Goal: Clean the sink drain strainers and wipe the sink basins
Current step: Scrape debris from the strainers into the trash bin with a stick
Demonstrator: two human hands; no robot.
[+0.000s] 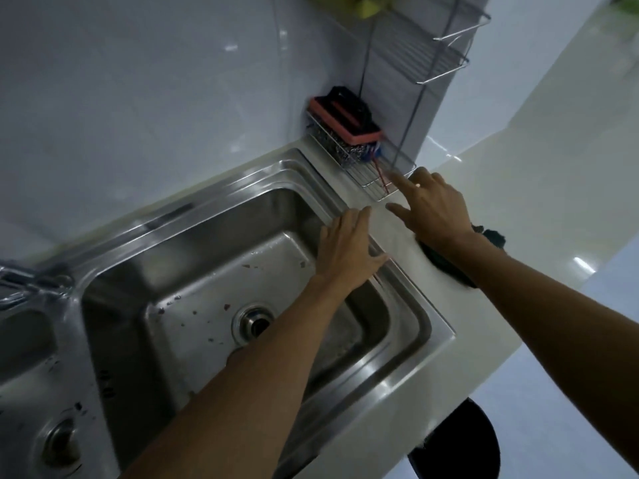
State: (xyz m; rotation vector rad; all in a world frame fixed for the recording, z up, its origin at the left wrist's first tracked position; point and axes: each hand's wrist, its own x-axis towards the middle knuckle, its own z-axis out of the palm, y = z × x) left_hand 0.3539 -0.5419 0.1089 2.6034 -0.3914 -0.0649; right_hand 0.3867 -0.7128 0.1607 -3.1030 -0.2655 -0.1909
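Stainless steel double sink [439,326] sunk into a pale tabletop [394,243], seen from above. Found the right basin [193,271] mid-frame, its floor dotted with reddish-brown specks, with a round drain strainer [254,323] seated at the centre. Caught only part of the left basin [24,340] at the lower left edge, with a second strainer [62,444], blurred, in its floor.

Had the left grip [345,247] lying palm down across the right basin's stepped right-hand rim, fingers straight and close together, thumb spread, nothing held. Had the right grip [432,209] above the tabletop just beyond it, forefinger and thumb stretched out, the other fingers loosely bent, also holding nothing. Pointed that forefinger at the front corner of a wire rack [370,174]; could not tell whether touching.

Noted an orange scrubbing pad [345,122] with a black handle on top of that rack, with steel wool [340,150] beneath it. Saw a dark cloth [494,236] on the tabletop edge, partly under the right wrist. Made out wire wall shelves [432,53] higher up against the pale tiled wall [138,98].
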